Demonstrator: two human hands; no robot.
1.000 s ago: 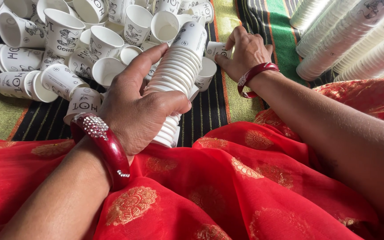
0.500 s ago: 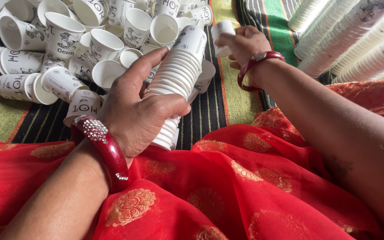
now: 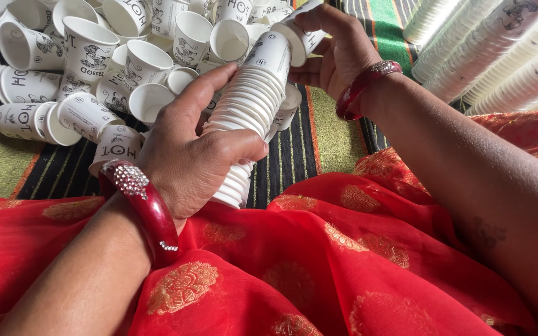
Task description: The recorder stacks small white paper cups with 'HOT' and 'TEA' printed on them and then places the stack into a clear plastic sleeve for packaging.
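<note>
My left hand (image 3: 197,152) is wrapped around a tall nested stack of white paper cups (image 3: 249,106), held slanting up and away from my lap. My right hand (image 3: 337,53) grips a single white paper cup (image 3: 299,34) with black print, tilted just beside the open top of the stack. Both wrists wear red bangles. A loose heap of the same printed cups (image 3: 94,56) lies beyond my left hand on the mat.
Red cloth with gold motifs (image 3: 319,261) covers my lap in the foreground. A striped black and green mat (image 3: 319,134) lies under the cups. Long finished stacks of cups (image 3: 499,50) lie at the upper right.
My right hand has picked up one cup from the heap and lifted it toward the top of the stack. My left hand has kept the stack still.
</note>
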